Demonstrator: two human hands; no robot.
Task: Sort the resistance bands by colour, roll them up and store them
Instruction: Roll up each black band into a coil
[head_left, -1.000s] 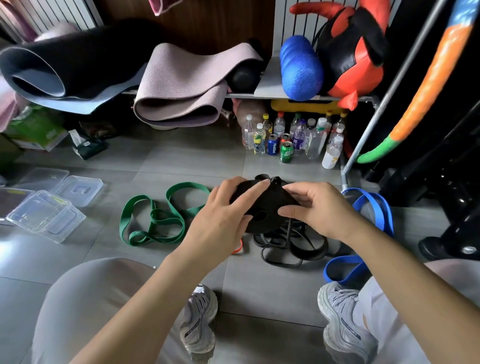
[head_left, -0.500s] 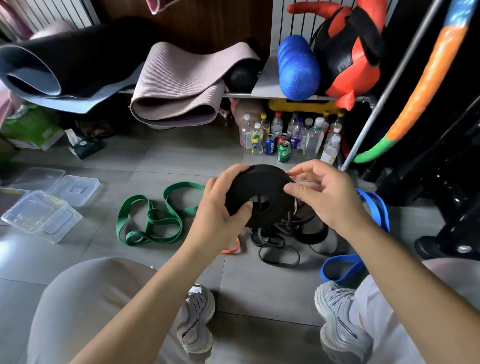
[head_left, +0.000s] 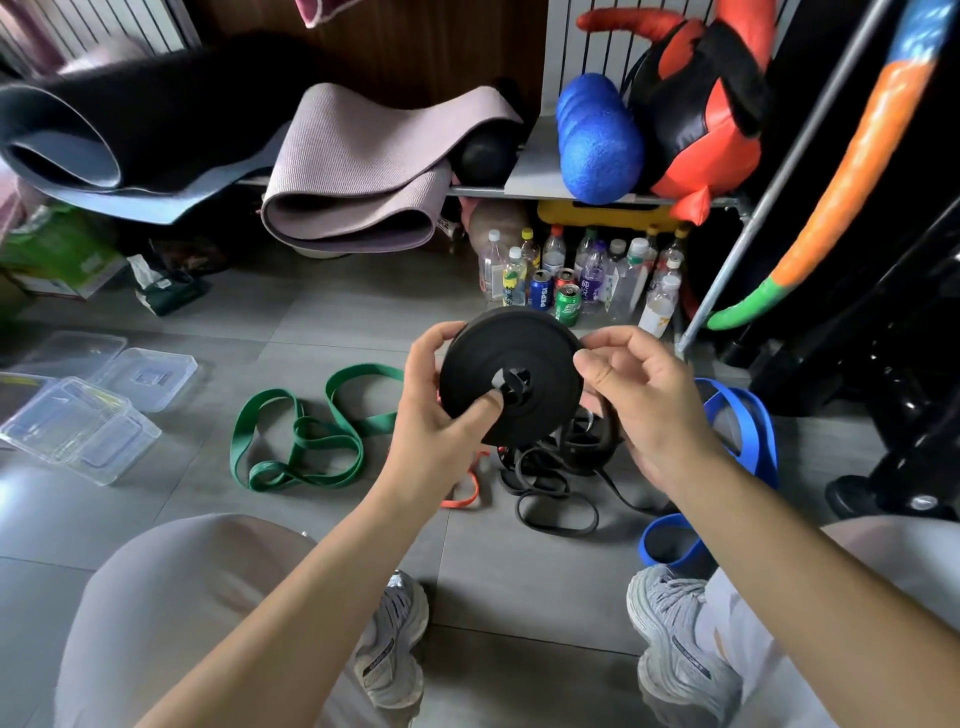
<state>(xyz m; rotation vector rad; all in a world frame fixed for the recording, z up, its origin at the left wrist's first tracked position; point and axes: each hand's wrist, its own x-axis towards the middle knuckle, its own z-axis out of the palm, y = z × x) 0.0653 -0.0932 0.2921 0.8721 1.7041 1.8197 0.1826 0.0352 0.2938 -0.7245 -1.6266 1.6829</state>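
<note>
A thick black resistance band roll (head_left: 519, 358) is held upright above the floor, its flat face toward me. My left hand (head_left: 441, 415) grips its left edge, thumb pressed near the centre hole. My right hand (head_left: 639, 400) pinches the roll's right edge with thumb and forefinger. Loose black bands (head_left: 550, 493) lie tangled on the tiles below, the roll's tail hanging into them. A green band (head_left: 306, 436) lies to the left, a blue band (head_left: 748, 431) to the right, and an orange band (head_left: 465, 493) peeks out under my left wrist.
Clear plastic boxes and lids (head_left: 83, 421) sit on the floor at left. Bottles and cans (head_left: 571, 280) stand under a shelf holding rolled mats (head_left: 353, 171) and a blue foam roller (head_left: 597, 140). A metal rack leg (head_left: 727, 260) and dark equipment stand at right. My shoes (head_left: 675, 639) are near.
The roll has been lifted higher and turned upright so its flat face shows. Both hands shifted round its edges, and more band is wound on.
</note>
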